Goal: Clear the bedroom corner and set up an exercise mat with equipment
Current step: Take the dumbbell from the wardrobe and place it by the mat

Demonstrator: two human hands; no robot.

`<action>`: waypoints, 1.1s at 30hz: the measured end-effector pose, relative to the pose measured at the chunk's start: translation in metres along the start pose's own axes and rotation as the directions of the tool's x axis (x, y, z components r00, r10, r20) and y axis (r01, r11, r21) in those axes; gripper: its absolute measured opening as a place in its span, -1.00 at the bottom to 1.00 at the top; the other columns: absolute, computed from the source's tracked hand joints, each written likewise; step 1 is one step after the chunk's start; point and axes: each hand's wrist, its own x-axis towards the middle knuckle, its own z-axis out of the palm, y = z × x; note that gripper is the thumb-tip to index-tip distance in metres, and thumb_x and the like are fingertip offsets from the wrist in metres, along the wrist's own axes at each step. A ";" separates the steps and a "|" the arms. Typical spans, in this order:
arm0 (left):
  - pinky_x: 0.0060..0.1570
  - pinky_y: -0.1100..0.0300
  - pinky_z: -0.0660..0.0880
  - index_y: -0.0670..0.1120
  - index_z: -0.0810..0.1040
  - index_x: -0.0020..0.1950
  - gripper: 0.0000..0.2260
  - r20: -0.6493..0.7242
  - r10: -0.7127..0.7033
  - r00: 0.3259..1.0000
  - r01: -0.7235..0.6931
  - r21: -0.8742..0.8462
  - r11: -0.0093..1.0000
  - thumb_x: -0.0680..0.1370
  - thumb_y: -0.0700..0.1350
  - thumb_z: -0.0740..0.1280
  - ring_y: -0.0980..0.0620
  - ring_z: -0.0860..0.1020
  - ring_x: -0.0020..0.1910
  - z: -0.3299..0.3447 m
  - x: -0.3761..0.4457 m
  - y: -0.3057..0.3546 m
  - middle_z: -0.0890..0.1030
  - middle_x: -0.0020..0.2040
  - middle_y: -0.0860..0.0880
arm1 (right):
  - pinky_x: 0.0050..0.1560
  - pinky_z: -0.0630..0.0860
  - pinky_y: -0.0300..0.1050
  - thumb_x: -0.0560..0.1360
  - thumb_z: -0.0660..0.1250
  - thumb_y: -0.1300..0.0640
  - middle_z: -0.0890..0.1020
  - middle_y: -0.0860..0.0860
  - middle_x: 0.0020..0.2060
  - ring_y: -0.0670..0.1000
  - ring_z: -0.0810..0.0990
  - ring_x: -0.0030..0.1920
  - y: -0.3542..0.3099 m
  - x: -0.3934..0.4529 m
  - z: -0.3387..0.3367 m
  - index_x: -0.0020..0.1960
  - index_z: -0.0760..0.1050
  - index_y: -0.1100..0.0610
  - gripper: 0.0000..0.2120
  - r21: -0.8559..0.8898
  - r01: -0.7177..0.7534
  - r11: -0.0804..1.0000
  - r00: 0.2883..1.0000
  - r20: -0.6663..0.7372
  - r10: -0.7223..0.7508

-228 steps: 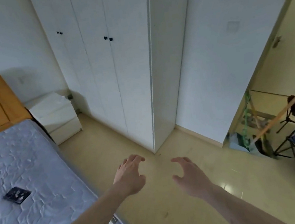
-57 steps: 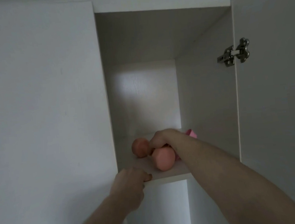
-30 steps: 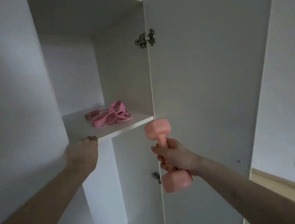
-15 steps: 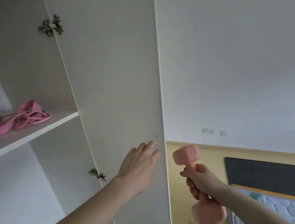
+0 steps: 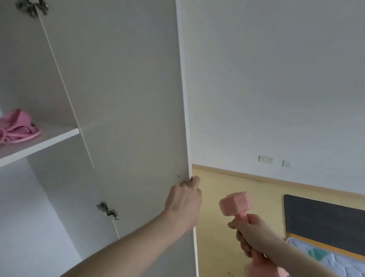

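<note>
pink dumbbell (image 5: 242, 213) was in my right hand (image 5: 253, 232), fingers wrapped tight round the handle, upper head up, lower head down near the bottom edge of the view. half a second before, my left hand (image 5: 184, 204) was flat and open, reaching toward the wardrobe door (image 5: 127, 99); now its fingertips (image 5: 193, 180) were curled narrow over the door's free edge, pinching it. a second before that the same hand was resting on the shelf (image 5: 29, 144) edge, so it had crossed from shelf to door.

i read that as the fetch from the wardrobe being done for this item and the door about to be swung shut. judgement only.

pink resistance bands (image 5: 6, 133) were lying on the shelf at far left, untouched, so more equipment was left inside. if the door got shut now i'd have to reopen it for them.

to the right, past the door edge, was yellow floor (image 5: 215, 237), a dark panel (image 5: 345, 217) and a quilted mattress (image 5: 341, 263) at near right. no exercise mat showed in this view, so i couldn't tell if it was laid out. the dumbbell was well apart from any spot on the floor where it could go; carrying it over was still to do.
</note>
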 end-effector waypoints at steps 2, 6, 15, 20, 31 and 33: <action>-0.32 0.08 0.24 -0.13 0.50 0.15 -0.72 -0.018 0.011 1.000 -0.011 -0.018 1.000 0.45 -0.27 0.32 -0.06 0.50 -0.11 0.005 -0.018 -0.003 0.32 0.25 -0.13 | -0.48 0.31 -0.16 0.55 0.33 0.21 0.41 0.05 -0.49 0.02 0.35 -0.55 0.001 0.014 0.004 -0.09 0.44 0.22 -0.90 -0.024 -0.003 1.000 0.999 0.032 0.004; -0.45 0.12 0.14 -0.08 0.48 -0.06 -0.78 -0.053 0.043 0.998 -0.045 -0.044 0.998 0.32 -0.26 0.32 0.00 0.31 -0.34 0.016 -0.076 -0.021 0.39 0.08 -0.09 | -0.45 0.31 -0.15 0.55 0.33 0.19 0.39 0.04 -0.48 0.03 0.33 -0.54 0.003 0.030 0.027 -0.10 0.41 0.19 -0.88 -0.059 -0.010 0.998 0.993 0.116 0.017; -0.51 0.16 0.24 -0.03 0.48 -0.08 -0.78 0.182 -0.161 0.970 0.177 -0.081 0.981 0.32 -0.14 0.41 -0.01 0.48 -0.37 0.027 -0.212 -0.075 0.40 0.05 -0.04 | -0.47 0.30 -0.16 0.56 0.33 0.21 0.38 0.05 -0.48 0.03 0.32 -0.54 0.000 0.006 0.123 -0.14 0.38 0.18 -0.84 -0.112 0.049 0.992 0.940 0.342 -0.008; -0.41 0.14 0.23 -0.04 0.34 0.04 -0.87 0.249 -0.421 0.872 0.442 -0.031 0.897 0.52 -0.11 0.23 0.01 0.35 -0.37 0.024 -0.258 -0.110 0.34 0.14 -0.03 | -0.48 0.32 -0.16 0.55 0.34 0.21 0.38 0.06 -0.49 0.03 0.31 -0.54 -0.003 -0.009 0.174 -0.16 0.37 0.17 -0.82 -0.089 0.062 0.994 0.912 0.409 -0.020; -0.10 0.03 0.50 -0.02 0.41 0.32 -0.64 0.271 -0.275 0.923 0.319 -0.135 0.938 0.53 -0.03 0.19 -0.06 0.54 -0.02 0.055 -0.163 -0.119 0.40 0.23 0.01 | -0.48 0.31 -0.19 0.55 0.35 0.17 0.39 0.02 -0.51 0.01 0.34 -0.55 0.006 0.023 0.156 -0.15 0.40 0.14 -0.84 -0.020 -0.019 1.000 0.955 0.295 0.024; -0.07 0.03 0.50 -0.02 0.42 0.31 -0.65 0.273 -0.202 0.941 0.254 -0.171 0.952 0.53 -0.02 0.19 -0.06 0.53 0.01 0.071 -0.120 -0.108 0.40 0.23 0.01 | -0.47 0.32 -0.18 0.55 0.35 0.16 0.40 0.01 -0.51 0.01 0.34 -0.56 0.011 0.047 0.130 -0.15 0.40 0.14 -0.84 -0.005 -0.041 0.999 0.970 0.240 0.041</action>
